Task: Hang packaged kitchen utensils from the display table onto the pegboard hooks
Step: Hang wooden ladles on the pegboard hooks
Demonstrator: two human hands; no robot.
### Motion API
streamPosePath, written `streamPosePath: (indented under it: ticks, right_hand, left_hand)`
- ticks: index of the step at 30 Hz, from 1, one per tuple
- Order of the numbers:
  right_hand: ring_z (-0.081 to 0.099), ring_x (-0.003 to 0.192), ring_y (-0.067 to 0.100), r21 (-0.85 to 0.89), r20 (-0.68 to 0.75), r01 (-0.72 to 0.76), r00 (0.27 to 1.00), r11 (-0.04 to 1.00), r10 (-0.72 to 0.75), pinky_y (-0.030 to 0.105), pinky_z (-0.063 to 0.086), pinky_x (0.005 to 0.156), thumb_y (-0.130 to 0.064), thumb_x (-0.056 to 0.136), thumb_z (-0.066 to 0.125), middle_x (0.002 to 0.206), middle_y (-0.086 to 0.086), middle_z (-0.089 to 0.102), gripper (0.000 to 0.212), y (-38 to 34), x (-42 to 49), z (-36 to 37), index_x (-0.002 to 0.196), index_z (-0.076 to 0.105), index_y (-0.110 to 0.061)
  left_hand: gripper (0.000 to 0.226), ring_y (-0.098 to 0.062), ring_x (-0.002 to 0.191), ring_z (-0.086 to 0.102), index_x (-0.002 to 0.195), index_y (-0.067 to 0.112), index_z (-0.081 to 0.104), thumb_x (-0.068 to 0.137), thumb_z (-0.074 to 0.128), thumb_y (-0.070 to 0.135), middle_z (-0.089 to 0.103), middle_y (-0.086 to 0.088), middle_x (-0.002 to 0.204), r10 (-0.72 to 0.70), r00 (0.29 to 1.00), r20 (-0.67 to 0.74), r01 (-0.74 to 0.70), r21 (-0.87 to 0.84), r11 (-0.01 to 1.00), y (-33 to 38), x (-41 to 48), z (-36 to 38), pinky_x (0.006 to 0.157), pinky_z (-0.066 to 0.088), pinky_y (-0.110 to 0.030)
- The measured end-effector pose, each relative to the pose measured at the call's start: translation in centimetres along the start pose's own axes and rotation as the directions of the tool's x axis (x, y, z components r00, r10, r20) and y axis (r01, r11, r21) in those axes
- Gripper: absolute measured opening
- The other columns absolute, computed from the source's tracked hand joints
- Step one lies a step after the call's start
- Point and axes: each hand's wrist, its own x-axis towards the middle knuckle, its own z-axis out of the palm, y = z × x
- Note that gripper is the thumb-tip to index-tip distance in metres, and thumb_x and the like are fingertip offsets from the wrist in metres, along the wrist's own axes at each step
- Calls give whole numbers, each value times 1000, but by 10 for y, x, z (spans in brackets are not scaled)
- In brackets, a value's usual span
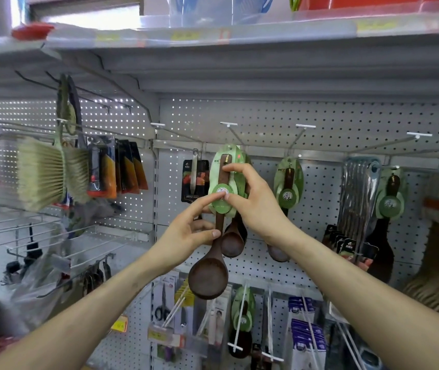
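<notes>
On the pegboard [266,116] several spoons already hang; my left hand [186,236] and right hand [253,204] both grip the wooden spoon [209,273], seating its card, I judge.

Bristle brushes [44,172] hang left – scissors [162,307] low (packaged), red lid [32,30] on shelf.

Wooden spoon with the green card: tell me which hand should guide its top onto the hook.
Right, probably. The right hand already pinches the wooden spoon high on its green card, just under the hook. The left hand grips lower on the handle, only steadying.
</notes>
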Motion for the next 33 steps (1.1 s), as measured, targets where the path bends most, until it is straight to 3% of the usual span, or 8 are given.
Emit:
streamPosePath:
  ticks: [8,13,19,22,24,26,29,33]
  right_hand:
    - [49,137,2,-38,-35,-69,997,997,67,13,37,106,-7,101,69,143,-16,59,45,30,17,7,138,57,-30]
    - [50,131,0,-67,-79,-137,988,988,132,21,39,112,0,99,68,142,-10,60,49,58,38,14,140,58,-24]
    - [54,138,23,-101,-99,-174,981,980,164,41,46,118,5,98,67,147,9,56,52,88,55,14,143,57,-19]
    - [52,139,22,-123,-111,-162,983,979,149,27,44,115,4,98,69,147,11,55,51,98,57,14,143,59,-18]
    - [52,134,18,-139,-130,-154,982,978,136,7,40,103,3,97,71,145,12,55,52,103,56,13,142,60,-19]
    - [54,127,16,-153,-162,-163,977,975,138,0,37,96,4,95,72,141,12,55,55,106,53,10,142,60,-21]
    - [60,114,19,-159,-193,-192,968,968,160,19,49,99,10,90,68,133,12,56,61,104,44,6,142,60,-21]
    - [57,106,4,-198,-168,-223,967,955,191,29,53,97,10,90,66,124,6,56,61,96,27,-1,144,59,-18]
  left_hand:
    - [85,-15,88,60,155,59,42,100,66,-3,47,0,124,-43,999,-3,43,120,992,-38,27,2,77,53,-23]
    - [93,-12,89,56,156,57,38,97,65,-9,48,1,108,-61,998,-11,62,192,979,-72,55,7,91,53,-27]
    - [90,-10,89,61,157,52,39,95,65,-9,61,23,112,-83,997,-7,82,238,968,-97,83,12,90,55,-35]
    - [90,-22,101,69,157,53,38,96,66,-7,51,38,143,-58,998,-5,57,236,970,-101,88,17,101,58,-48]
    - [91,-38,97,69,156,56,37,97,66,-7,49,43,143,-42,999,-7,43,230,972,-104,88,20,98,58,-53]
    - [92,-36,96,69,155,58,37,97,65,-8,48,41,145,-36,999,-8,36,225,974,-108,88,20,98,59,-52]
    - [93,-14,102,66,157,56,37,97,62,-10,49,33,145,-45,999,-19,48,215,975,-112,87,19,101,57,-38]
    - [91,-13,113,63,160,53,36,99,60,-10,53,16,141,-67,998,-10,67,208,976,-111,80,17,102,50,-26]
